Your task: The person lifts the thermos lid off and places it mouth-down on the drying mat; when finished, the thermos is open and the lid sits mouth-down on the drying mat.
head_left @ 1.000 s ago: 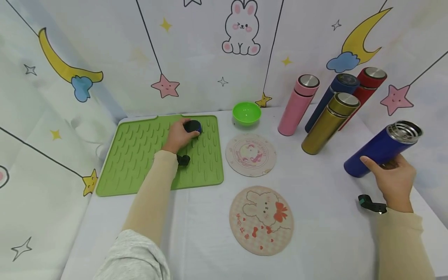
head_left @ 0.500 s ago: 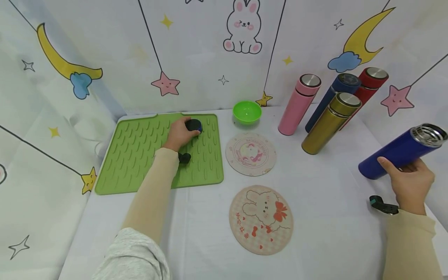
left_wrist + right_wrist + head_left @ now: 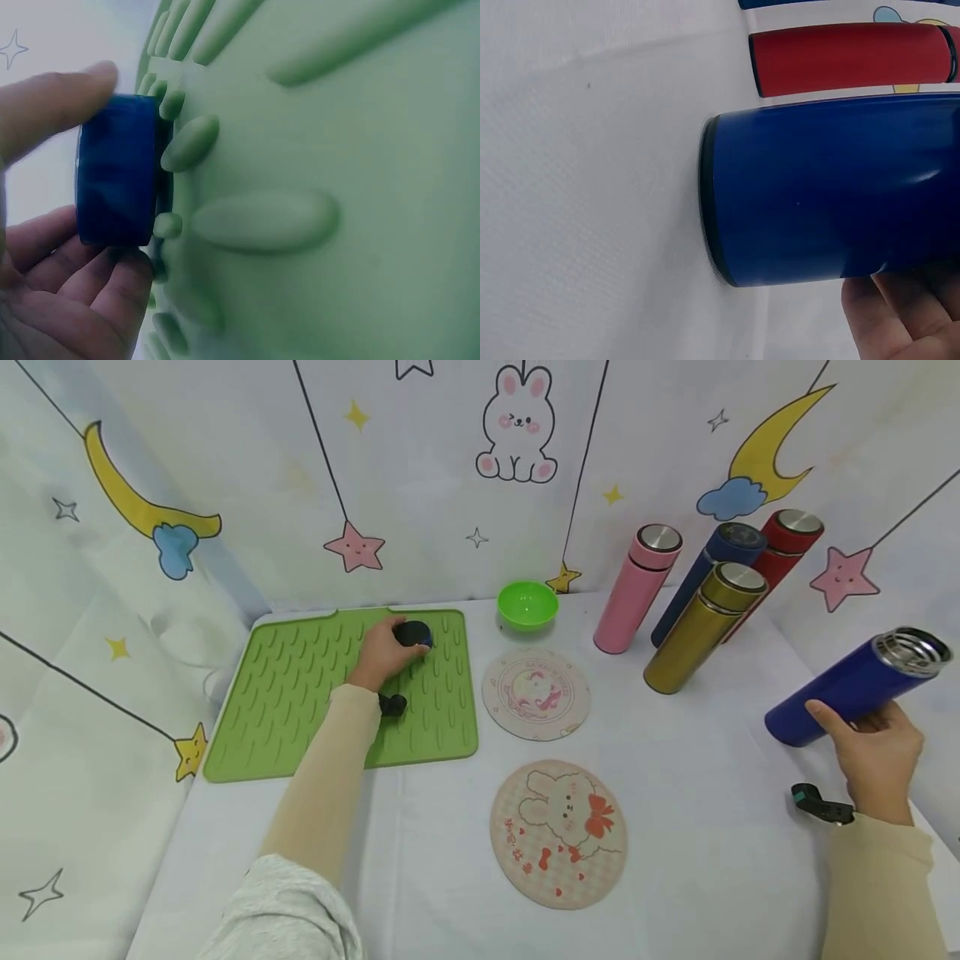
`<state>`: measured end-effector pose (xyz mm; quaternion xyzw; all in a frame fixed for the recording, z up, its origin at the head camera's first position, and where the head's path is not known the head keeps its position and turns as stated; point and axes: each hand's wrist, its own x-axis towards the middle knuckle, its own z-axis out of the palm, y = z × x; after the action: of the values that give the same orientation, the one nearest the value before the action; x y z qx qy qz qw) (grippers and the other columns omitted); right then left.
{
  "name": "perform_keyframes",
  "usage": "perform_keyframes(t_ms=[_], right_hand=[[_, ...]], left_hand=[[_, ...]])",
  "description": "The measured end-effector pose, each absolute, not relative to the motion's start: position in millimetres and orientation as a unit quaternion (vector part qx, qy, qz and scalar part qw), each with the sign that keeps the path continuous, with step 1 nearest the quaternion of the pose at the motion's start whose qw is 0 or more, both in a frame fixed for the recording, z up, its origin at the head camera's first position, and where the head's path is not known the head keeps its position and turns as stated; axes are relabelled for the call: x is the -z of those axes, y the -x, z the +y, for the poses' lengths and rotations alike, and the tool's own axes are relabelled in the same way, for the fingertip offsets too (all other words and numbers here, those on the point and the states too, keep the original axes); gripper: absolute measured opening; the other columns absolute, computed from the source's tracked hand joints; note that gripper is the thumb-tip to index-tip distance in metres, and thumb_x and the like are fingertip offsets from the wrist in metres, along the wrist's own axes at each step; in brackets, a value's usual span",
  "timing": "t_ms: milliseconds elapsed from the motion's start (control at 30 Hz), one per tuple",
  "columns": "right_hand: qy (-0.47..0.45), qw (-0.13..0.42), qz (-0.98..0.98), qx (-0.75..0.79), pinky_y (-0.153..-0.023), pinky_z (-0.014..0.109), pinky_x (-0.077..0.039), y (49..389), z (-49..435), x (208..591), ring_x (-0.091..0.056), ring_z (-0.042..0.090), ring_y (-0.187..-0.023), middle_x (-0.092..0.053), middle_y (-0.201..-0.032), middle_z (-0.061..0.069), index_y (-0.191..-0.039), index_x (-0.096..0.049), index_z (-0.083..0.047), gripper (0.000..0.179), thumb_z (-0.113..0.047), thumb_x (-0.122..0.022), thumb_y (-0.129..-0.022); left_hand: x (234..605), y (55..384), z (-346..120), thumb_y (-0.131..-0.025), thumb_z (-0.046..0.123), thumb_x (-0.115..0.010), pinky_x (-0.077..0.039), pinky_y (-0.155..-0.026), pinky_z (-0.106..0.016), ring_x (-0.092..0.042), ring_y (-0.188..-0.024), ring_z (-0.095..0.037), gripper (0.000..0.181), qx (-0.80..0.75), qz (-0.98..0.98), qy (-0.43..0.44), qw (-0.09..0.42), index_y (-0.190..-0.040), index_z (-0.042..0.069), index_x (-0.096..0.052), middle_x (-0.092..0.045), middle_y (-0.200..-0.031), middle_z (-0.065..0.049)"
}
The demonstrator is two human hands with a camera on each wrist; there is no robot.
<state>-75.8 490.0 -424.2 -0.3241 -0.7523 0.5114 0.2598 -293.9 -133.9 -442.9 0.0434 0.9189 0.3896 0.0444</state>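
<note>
My left hand (image 3: 381, 656) holds a dark blue flask lid (image 3: 414, 633) at the right part of the green ridged drying mat (image 3: 277, 718). In the left wrist view, thumb and fingers grip the lid (image 3: 116, 172) from opposite sides, its edge against or very close to the ridges. At the far right, my right hand (image 3: 876, 752) grips the lower body of a blue vacuum flask (image 3: 847, 689), whose steel mouth is uncovered. The flask's base (image 3: 714, 199) meets the white cloth or sits just above it in the right wrist view; I cannot tell which.
Pink (image 3: 633, 593), gold (image 3: 693, 639), dark blue (image 3: 693, 581) and red flasks (image 3: 776, 552) stand capped at the back right. A green bowl (image 3: 528, 607) is behind two round coasters, one with a unicorn (image 3: 536, 693), one with a rabbit (image 3: 558, 835). A printed cloth (image 3: 420, 468) hangs behind.
My right hand has shifted the blue flask to the right, mostly in the first half second. The left hand and the lid have stayed in place.
</note>
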Motion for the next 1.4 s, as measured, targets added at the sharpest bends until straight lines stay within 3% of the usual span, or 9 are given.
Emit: perform_keyframes(t_ms=[100,233,400,633,833,967,1067,1233,1400], right_hand=[[0.345,0.237,-0.769,-0.484,-0.124,0.018,-0.034,68,487,425,-0.050,0.003,-0.145,-0.051,-0.158,-0.008,-0.155,-0.047,-0.028,0.075,-0.019,-0.082,-0.090],[0.342,0.269,-0.761,-0.481,-0.124,0.016,-0.031,53,479,427,-0.046,0.005,-0.149,-0.047,-0.162,-0.006,-0.156,-0.046,-0.027,0.074,-0.020,-0.081,-0.091],[0.329,0.315,-0.753,-0.474,-0.116,0.012,-0.039,32,464,427,-0.057,-0.002,-0.136,-0.058,-0.152,-0.006,-0.151,-0.055,-0.020,0.065,-0.013,-0.080,-0.091],[0.247,0.329,-0.793,-0.449,-0.097,0.002,-0.049,15,432,432,-0.066,-0.013,-0.108,-0.072,-0.133,-0.011,-0.141,-0.065,-0.011,0.060,-0.002,-0.084,-0.084],[0.198,0.244,-0.857,-0.410,-0.101,-0.001,-0.043,35,403,430,-0.060,-0.011,-0.124,-0.063,-0.149,-0.005,-0.150,-0.057,-0.023,0.069,-0.014,-0.085,-0.087],[0.172,0.185,-0.885,-0.391,-0.107,0.000,-0.039,62,393,427,-0.054,0.005,-0.142,-0.051,-0.160,0.002,-0.159,-0.043,-0.032,0.079,-0.030,-0.082,-0.090],[0.145,0.157,-0.896,-0.389,-0.117,0.012,-0.038,87,388,422,-0.047,0.022,-0.151,-0.041,-0.167,0.003,-0.165,-0.030,-0.030,0.088,-0.039,-0.079,-0.092],[0.125,0.128,-0.897,-0.404,-0.127,0.049,-0.033,128,382,419,-0.035,0.033,-0.157,-0.027,-0.173,0.004,-0.168,-0.016,-0.024,0.099,-0.050,-0.074,-0.093],[0.129,0.114,-0.895,-0.412,-0.125,0.061,-0.033,156,377,421,-0.036,0.040,-0.155,-0.031,-0.171,0.014,-0.168,-0.019,-0.017,0.103,-0.059,-0.072,-0.090]], left_hand=[[445,289,-137,-0.093,0.033,-0.079,-0.040,-0.124,-0.054,-0.040,-0.151,-0.040,0.086,-0.413,0.909,-0.046,0.039,-0.160,0.001,-0.035,-0.040,-0.164,-0.022],[439,273,-143,-0.092,0.038,-0.080,-0.038,-0.125,-0.056,-0.035,-0.155,-0.038,0.092,-0.426,0.903,-0.057,0.028,-0.162,0.004,-0.031,-0.035,-0.168,-0.019],[422,239,-157,-0.089,0.038,-0.083,-0.031,-0.128,-0.059,-0.030,-0.158,-0.038,0.098,-0.417,0.904,-0.098,-0.010,-0.164,0.008,-0.028,-0.032,-0.170,-0.016],[415,183,-170,-0.085,0.034,-0.087,-0.026,-0.128,-0.064,-0.027,-0.159,-0.040,0.104,-0.369,0.912,-0.167,-0.061,-0.165,0.008,-0.026,-0.030,-0.171,-0.016],[424,144,-174,-0.084,0.040,-0.088,-0.024,-0.127,-0.066,-0.016,-0.162,-0.039,0.113,-0.326,0.924,-0.191,-0.059,-0.167,0.008,-0.018,-0.020,-0.175,-0.013],[430,120,-171,-0.084,0.046,-0.086,-0.022,-0.129,-0.066,-0.008,-0.164,-0.035,0.120,-0.312,0.930,-0.192,-0.036,-0.169,0.014,-0.008,-0.012,-0.177,-0.009],[434,105,-168,-0.084,0.048,-0.086,-0.018,-0.131,-0.064,-0.005,-0.165,-0.033,0.121,-0.317,0.929,-0.189,-0.019,-0.169,0.016,-0.005,-0.009,-0.177,-0.006],[442,85,-162,-0.084,0.052,-0.084,-0.017,-0.131,-0.062,-0.007,-0.165,-0.031,0.121,-0.327,0.927,-0.184,0.002,-0.169,0.018,-0.005,-0.008,-0.178,-0.004],[445,71,-156,-0.085,0.054,-0.083,-0.023,-0.130,-0.062,-0.010,-0.165,-0.030,0.119,-0.332,0.924,-0.191,0.005,-0.169,0.018,-0.006,-0.008,-0.178,-0.001]])
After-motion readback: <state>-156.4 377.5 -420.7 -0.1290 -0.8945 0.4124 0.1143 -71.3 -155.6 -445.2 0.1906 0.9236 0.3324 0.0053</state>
